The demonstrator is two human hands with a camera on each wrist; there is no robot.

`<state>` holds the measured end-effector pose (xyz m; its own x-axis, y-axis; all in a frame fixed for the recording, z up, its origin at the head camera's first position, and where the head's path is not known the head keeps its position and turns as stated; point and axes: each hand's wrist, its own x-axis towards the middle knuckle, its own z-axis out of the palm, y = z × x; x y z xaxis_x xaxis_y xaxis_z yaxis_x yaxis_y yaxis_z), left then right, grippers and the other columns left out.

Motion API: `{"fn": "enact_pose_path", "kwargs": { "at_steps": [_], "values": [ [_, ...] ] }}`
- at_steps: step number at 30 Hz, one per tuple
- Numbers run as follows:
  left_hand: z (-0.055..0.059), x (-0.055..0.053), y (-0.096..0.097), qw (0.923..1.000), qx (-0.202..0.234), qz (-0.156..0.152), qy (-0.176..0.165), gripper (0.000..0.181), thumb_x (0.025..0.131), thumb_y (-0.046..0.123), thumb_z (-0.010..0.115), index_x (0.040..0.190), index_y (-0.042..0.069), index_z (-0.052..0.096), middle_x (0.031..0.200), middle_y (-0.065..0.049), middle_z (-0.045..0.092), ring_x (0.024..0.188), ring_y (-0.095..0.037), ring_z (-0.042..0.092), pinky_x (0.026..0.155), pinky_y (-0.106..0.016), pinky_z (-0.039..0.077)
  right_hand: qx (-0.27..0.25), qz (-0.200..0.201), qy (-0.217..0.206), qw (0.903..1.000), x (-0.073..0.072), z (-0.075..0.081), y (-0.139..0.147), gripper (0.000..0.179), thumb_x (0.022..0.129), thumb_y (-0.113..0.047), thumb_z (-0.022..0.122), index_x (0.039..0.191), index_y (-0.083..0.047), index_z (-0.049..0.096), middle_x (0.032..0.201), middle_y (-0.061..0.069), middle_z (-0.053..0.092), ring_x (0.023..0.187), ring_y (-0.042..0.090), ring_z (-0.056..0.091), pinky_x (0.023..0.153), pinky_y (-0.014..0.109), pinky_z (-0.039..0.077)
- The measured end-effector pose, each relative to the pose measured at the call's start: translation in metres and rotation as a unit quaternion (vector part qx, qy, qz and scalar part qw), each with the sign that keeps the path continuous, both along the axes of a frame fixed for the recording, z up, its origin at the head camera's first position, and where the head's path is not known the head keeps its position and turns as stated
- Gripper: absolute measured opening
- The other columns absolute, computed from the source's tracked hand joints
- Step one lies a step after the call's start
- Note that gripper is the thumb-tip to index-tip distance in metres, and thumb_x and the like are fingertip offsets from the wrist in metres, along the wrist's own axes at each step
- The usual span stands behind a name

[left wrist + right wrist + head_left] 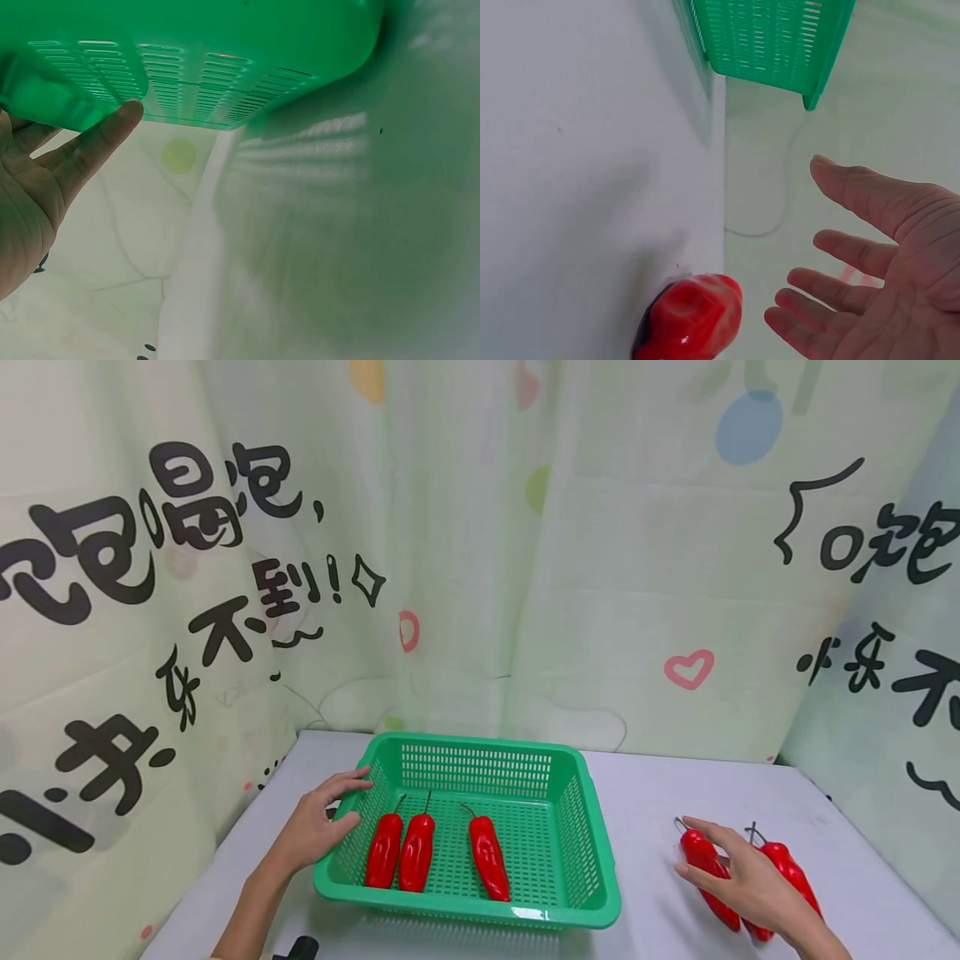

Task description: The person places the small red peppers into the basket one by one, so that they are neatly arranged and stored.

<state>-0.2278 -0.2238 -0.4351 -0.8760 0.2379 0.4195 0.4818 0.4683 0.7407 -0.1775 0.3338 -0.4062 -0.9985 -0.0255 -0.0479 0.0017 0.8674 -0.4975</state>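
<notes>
A green plastic basket (525,913) sits on the table with three red chili peppers (489,857) in it. My left hand (324,817) is at the basket's left rim, its thumb and fingers extended along the side rather than wrapped round it. To the right of the basket, my right hand (738,875) hovers over more red peppers (701,850), partly hiding them. In the right wrist view the fingers of the right hand (885,262) are spread with nothing between them, apart from a red pepper (694,319) below.
The white table (645,793) carries the basket and the peppers. A pale curtain (465,568) with black lettering hangs behind and at both sides. A small black object (303,947) shows at the front edge of the head view.
</notes>
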Motion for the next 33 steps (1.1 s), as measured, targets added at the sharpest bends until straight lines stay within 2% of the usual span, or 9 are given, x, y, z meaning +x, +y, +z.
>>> {"fn": "enact_pose_path", "kwargs": {
  "at_steps": [6,16,27,33],
  "values": [
    [0.000,0.000,0.000,1.0000,0.002,-0.002,0.004,0.040,0.088,-0.006,0.062,0.126,0.002,0.069,0.148,-0.016,0.055,0.132,-0.041,0.053,0.087,-0.034,0.056,0.002,-0.011,-0.010,0.9999,-0.002,-0.005,0.006,0.094,0.083,-0.046,0.081,0.151,0.003,0.038,0.143,0.039,0.041,0.118,0.057,0.049,0.070,0.049,0.060],
    [0.000,0.000,0.000,1.0000,0.002,-0.004,0.006,0.040,0.088,-0.006,0.061,0.127,0.002,0.069,0.148,-0.016,0.055,0.132,-0.041,0.054,0.086,-0.035,0.056,0.001,-0.027,-0.011,0.9996,-0.005,-0.018,0.012,0.094,0.081,-0.045,0.083,0.149,0.003,0.040,0.140,0.040,0.041,0.116,0.057,0.049,0.069,0.049,0.060],
    [0.000,0.000,0.000,0.9999,0.003,-0.005,0.008,0.040,0.088,-0.005,0.060,0.126,0.001,0.069,0.148,-0.016,0.056,0.132,-0.040,0.054,0.086,-0.033,0.056,-0.004,-0.030,-0.021,0.9993,-0.011,-0.032,0.019,0.098,0.077,-0.050,0.084,0.148,0.003,0.042,0.140,0.039,0.039,0.123,0.060,0.040,0.071,0.052,0.060],
    [0.000,0.000,0.000,1.0000,0.005,-0.003,0.006,0.040,0.088,-0.005,0.060,0.126,0.001,0.069,0.148,-0.016,0.056,0.132,-0.041,0.053,0.084,-0.033,0.056,-0.003,-0.028,-0.030,0.9992,-0.012,-0.034,0.016,0.097,0.077,-0.046,0.085,0.146,0.005,0.042,0.139,0.041,0.039,0.123,0.061,0.039,0.071,0.052,0.060]
  ]
}}
